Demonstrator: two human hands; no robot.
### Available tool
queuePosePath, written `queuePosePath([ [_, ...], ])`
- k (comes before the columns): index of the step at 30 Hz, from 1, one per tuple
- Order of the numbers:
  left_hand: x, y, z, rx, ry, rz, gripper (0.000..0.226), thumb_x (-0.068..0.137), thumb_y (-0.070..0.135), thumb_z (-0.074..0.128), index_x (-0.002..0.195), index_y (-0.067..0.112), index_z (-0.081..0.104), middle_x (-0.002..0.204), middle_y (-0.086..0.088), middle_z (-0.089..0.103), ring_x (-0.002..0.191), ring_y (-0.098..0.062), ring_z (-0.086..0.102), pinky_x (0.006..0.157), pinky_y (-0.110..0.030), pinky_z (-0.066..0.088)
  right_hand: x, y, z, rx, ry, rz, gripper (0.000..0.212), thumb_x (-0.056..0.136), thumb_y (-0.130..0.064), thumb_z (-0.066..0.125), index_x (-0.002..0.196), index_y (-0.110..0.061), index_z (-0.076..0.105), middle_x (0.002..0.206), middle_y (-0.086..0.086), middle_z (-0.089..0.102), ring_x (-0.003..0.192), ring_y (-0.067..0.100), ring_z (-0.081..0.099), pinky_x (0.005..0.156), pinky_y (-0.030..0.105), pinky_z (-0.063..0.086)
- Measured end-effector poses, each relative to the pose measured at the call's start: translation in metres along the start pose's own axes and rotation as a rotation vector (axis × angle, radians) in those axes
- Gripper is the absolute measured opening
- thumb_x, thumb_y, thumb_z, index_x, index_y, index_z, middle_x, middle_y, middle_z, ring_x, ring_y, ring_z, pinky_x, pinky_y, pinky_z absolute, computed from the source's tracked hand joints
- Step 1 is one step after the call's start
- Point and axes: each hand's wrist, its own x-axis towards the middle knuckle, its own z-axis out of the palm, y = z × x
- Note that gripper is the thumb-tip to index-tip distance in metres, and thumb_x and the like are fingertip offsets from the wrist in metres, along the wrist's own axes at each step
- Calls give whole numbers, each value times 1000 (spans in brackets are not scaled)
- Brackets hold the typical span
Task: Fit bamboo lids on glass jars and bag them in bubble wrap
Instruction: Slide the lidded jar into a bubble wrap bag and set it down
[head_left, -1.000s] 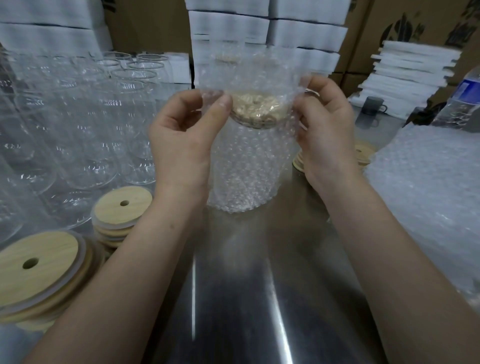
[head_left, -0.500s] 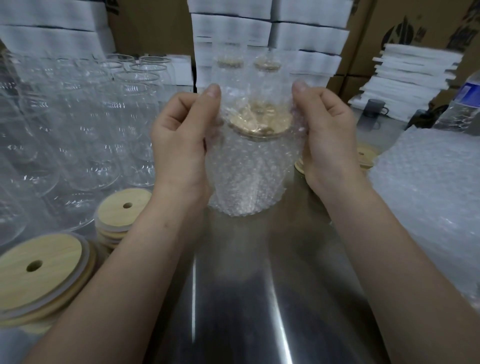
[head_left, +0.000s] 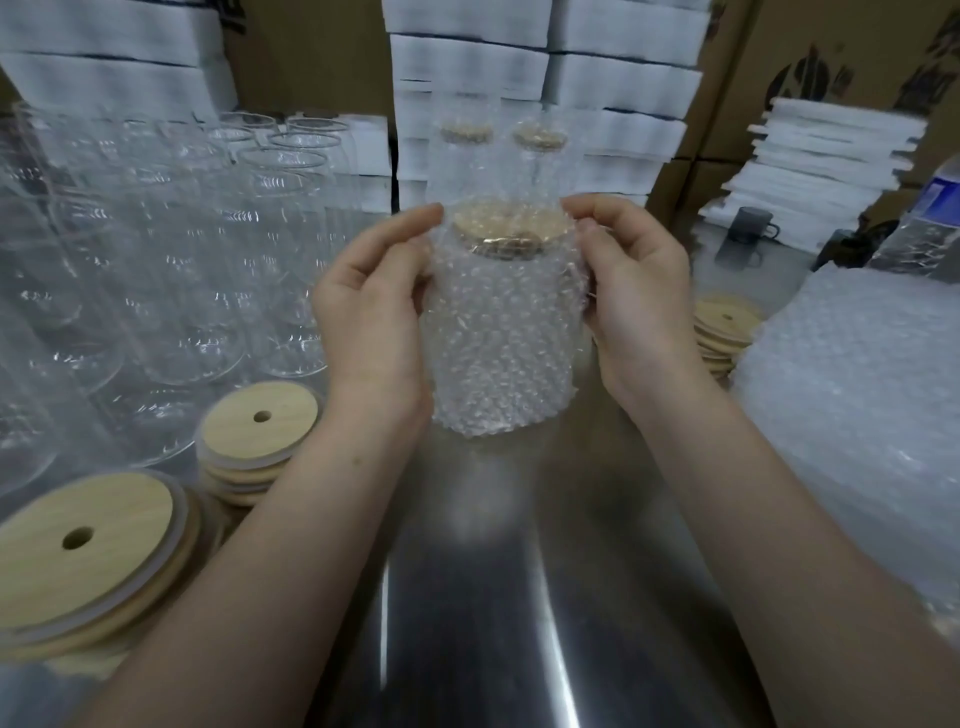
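Observation:
A glass jar in a bubble wrap bag stands on the steel table, its bamboo lid showing through the wrap at the top. My left hand grips the bag's left side, thumb up by the lid's rim. My right hand holds the right side, fingers curled and pinching the wrap beside the lid. The bag's loose top is folded down over the lid.
Several empty glass jars crowd the left. Bamboo lids with straw holes lie in stacks at the near left and behind my right hand. A pile of bubble wrap bags fills the right. Two wrapped jars stand behind.
The bag's open top, which stood tall above the lid, has been pressed down over it. Both hands have slid lower along the jar's sides.

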Motion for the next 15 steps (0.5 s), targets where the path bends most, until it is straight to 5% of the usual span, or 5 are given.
queuePosePath([
  [4,-7,-9,3,52,2,-63,23,93,0,57,108,6,72,110,-14,72,106,-28,67,100,-41,51,-1,0,1,-202,66,-55,28,101,-11,46,94,-22,70,69,-4,63,55,6,52,52,23,42],
  [9,-12,-15,4,18,-1,-61,25,96,7,58,119,7,68,121,-13,69,119,-28,62,107,-51,45,-8,-7,-1,-293,0,-119,27,97,-31,54,77,-17,66,65,-5,56,63,7,52,64,28,43],
  [11,-13,-17,4,-20,-14,-40,23,95,4,58,115,9,68,121,-13,69,120,-27,62,108,-48,44,-11,-8,3,-296,-124,-120,18,94,-42,59,100,-29,71,86,-20,70,84,-8,63,77,17,49],
  [15,-15,-21,3,-10,-20,40,28,93,0,60,104,23,70,120,-6,69,119,-15,62,107,-35,46,-7,-1,15,-323,-278,-73,58,80,-45,77,129,-24,55,121,-13,66,115,2,60,100,28,48],
])
